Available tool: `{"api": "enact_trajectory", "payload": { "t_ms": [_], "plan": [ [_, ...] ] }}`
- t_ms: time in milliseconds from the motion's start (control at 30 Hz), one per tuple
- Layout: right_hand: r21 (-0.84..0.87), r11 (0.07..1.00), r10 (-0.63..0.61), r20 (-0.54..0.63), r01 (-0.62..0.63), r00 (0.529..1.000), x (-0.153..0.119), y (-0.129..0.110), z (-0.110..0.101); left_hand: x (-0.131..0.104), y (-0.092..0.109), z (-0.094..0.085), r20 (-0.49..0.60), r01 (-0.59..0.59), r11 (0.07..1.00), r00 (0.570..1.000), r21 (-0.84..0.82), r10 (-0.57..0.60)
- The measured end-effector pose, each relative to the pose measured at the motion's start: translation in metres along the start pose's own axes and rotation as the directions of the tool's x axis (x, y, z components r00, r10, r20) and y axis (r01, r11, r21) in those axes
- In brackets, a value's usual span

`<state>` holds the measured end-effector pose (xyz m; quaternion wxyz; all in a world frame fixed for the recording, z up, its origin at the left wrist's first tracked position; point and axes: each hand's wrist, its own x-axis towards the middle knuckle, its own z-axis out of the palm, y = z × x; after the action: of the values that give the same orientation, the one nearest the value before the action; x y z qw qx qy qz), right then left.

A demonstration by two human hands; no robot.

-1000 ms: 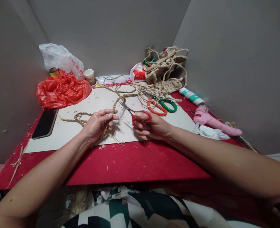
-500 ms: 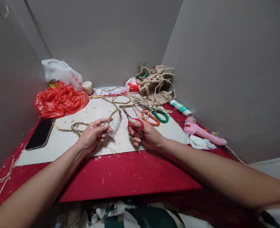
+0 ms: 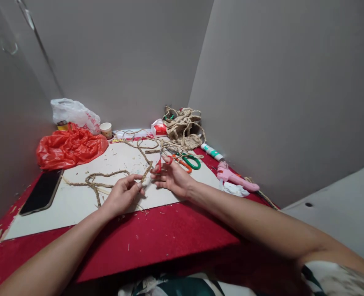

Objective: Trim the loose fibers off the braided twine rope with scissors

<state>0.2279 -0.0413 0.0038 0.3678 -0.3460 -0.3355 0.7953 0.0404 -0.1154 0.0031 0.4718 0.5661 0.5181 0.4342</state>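
My left hand (image 3: pixel 122 196) is closed, pinching a braided straw cord (image 3: pixel 147 172) between thumb and fingers. From there the cord runs up and back across the white board. My right hand (image 3: pixel 176 181) is close beside it, with small red-handled scissors (image 3: pixel 158 166) hooked on its fingers. The other fingers of that hand are stretched out toward the cord. The scissors' blades are hard to make out. A looped length of braided cord (image 3: pixel 92 181) lies left of my left hand.
Behind my right hand lie green-handled scissors (image 3: pixel 194 162) and an orange handle (image 3: pixel 185 164). A woven straw heap (image 3: pixel 184 127) stands at the back. A pink glue gun (image 3: pixel 235 177) is on the right; a phone (image 3: pixel 42 192) and red plastic bag (image 3: pixel 72 148) are on the left.
My right hand has moved left, close to my left hand, and its fingers have spread. The red scissors have turned in it, handles upward. The camera view has tilted and shifted.
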Motion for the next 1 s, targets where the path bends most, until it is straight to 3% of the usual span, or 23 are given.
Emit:
{"api": "enact_trajectory", "payload": {
  "t_ms": [100, 233, 367, 533, 800, 1000],
  "plan": [
    [0.046, 0.999, 0.018, -0.004, -0.018, 1.0, 0.001, -0.006, 0.018, -0.001, 0.0, -0.002, 0.011, -0.062, 0.991, 0.998, 0.117, 0.062],
    [0.133, 0.983, -0.121, -0.022, 0.123, 0.992, 0.019, -0.022, 0.044, 0.001, -0.002, -0.004, 0.012, -0.154, 0.958, 0.988, 0.243, 0.156],
    [0.181, 0.947, -0.254, -0.089, 0.266, 0.963, 0.046, -0.033, 0.066, 0.006, -0.004, -0.01, -0.073, -0.203, 0.908, 0.966, 0.365, 0.246],
    [0.189, 0.917, -0.332, -0.132, 0.353, 0.934, 0.064, -0.036, 0.085, 0.012, -0.003, -0.02, -0.162, -0.215, 0.853, 0.932, 0.476, 0.325],
    [0.148, 0.869, -0.444, -0.185, 0.471, 0.877, 0.071, -0.047, 0.089, 0.014, -0.003, -0.009, -0.161, -0.191, 0.889, 0.947, 0.417, 0.279],
    [0.132, 0.867, -0.462, -0.154, 0.481, 0.874, 0.065, -0.037, 0.083, 0.013, -0.006, -0.023, -0.154, -0.09, 0.959, 0.979, 0.269, 0.135]
  ]
}}
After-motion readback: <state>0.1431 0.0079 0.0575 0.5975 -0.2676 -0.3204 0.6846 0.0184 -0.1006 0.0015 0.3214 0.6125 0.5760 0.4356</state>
